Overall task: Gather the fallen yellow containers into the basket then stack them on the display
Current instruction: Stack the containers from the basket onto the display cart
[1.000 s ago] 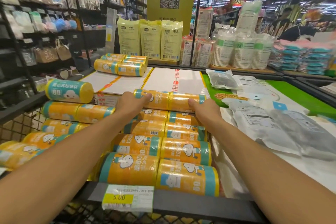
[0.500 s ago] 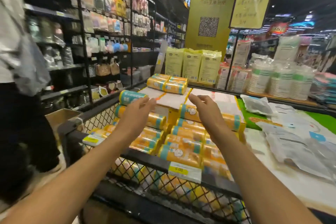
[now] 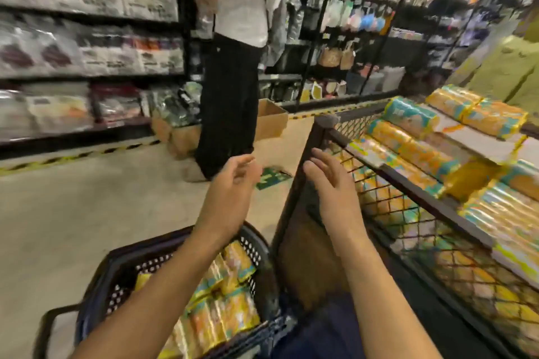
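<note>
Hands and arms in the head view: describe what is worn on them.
Left hand and right hand are ungloved, with no rings visible on the fingers. Both forearms are bare: no sleeves, watch or bands show.

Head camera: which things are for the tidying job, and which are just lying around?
For the job: basket, yellow containers in it, display, left hand and right hand, both empty.
Just there: cardboard box, wall shelves, standing person.

We count two of our own, left hand [image 3: 233, 181] and right hand [image 3: 329, 183], one basket [image 3: 116, 259], one bystander [image 3: 230, 96], one cardboard box [image 3: 271, 122]; the yellow containers [image 3: 408, 143] blur beyond counting.
</note>
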Demonstrator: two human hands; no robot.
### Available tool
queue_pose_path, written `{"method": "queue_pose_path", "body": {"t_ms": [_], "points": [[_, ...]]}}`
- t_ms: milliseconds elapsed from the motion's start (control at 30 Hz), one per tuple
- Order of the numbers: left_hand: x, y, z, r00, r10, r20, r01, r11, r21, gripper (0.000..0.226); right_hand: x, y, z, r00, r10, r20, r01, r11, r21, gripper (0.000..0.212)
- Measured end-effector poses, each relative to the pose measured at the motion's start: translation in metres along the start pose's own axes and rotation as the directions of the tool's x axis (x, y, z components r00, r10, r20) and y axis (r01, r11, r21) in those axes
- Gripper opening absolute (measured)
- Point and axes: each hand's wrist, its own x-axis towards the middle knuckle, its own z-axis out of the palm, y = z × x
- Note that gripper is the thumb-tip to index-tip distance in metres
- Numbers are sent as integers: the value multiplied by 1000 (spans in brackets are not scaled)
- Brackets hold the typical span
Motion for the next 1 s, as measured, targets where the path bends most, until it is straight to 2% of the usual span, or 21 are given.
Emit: {"method": "queue_pose_path", "body": {"t_ms": [133, 300, 400, 533, 633, 700, 833, 900, 1000], "points": [[-25, -73, -53, 986, -124, -112, 132, 989, 64, 31, -14, 60, 67, 980, 135, 146, -126, 990, -65, 57], [-53, -170, -107, 911, -335, -240, 370, 921, 122, 38, -27, 137, 123, 899, 311, 307, -254, 943, -214, 44], [-69, -222, -131, 853, -442, -276, 498, 848, 181, 45, -36, 186, 145, 833, 450, 322, -346, 878, -330, 55], [-87, -285, -147, 723, -625, -295, 684, 708, 176, 56, -57, 248, 157, 737, 605, 301, -434, 765, -475, 68], [-99, -329, -145, 612, -711, -345, 788, 585, 191, 52, -61, 286, 161, 658, 694, 291, -467, 680, -566, 84], [-106, -353, -139, 523, -762, -382, 850, 499, 168, 69, -58, 309, 161, 622, 729, 288, -487, 647, -587, 90], [-111, -378, -124, 397, -806, -440, 918, 342, 202, 98, -59, 344, 172, 502, 817, 285, -553, 556, -620, 80], [-108, -386, -122, 327, -824, -464, 943, 250, 220, 104, -67, 361, 183, 444, 843, 305, -551, 525, -649, 83], [-105, -400, -122, 327, -828, -455, 930, 196, 312, 103, -81, 383, 202, 422, 847, 323, -471, 510, -720, 85]]}}
